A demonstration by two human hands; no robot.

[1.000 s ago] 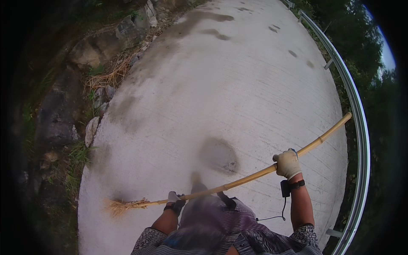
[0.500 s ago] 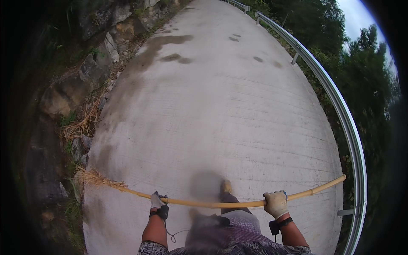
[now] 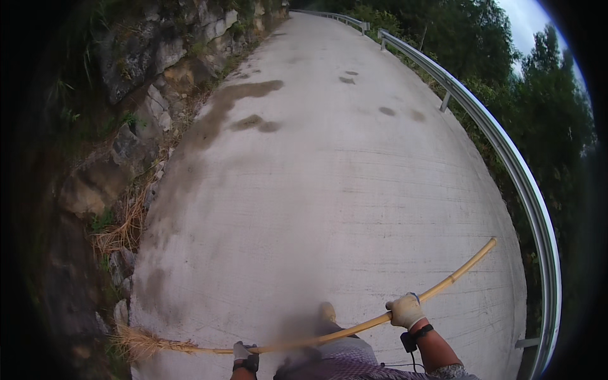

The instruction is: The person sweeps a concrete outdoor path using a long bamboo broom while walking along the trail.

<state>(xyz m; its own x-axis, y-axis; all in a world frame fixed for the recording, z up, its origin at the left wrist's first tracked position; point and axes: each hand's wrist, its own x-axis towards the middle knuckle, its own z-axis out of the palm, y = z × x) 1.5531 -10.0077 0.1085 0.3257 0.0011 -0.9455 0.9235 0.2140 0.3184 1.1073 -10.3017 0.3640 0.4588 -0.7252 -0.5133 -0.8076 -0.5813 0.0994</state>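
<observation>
A person's gloved hands hold a broom with a long bamboo handle (image 3: 354,329) slantwise across the near part of a pale concrete road (image 3: 329,190). The left hand (image 3: 243,352) is closed around the handle near the straw bristles (image 3: 138,342), which are at the road's near left edge. The right hand (image 3: 406,311) grips farther along, toward the raised right end. Rocks (image 3: 88,193) line the left side; a metal guardrail (image 3: 506,145) curves along the right.
</observation>
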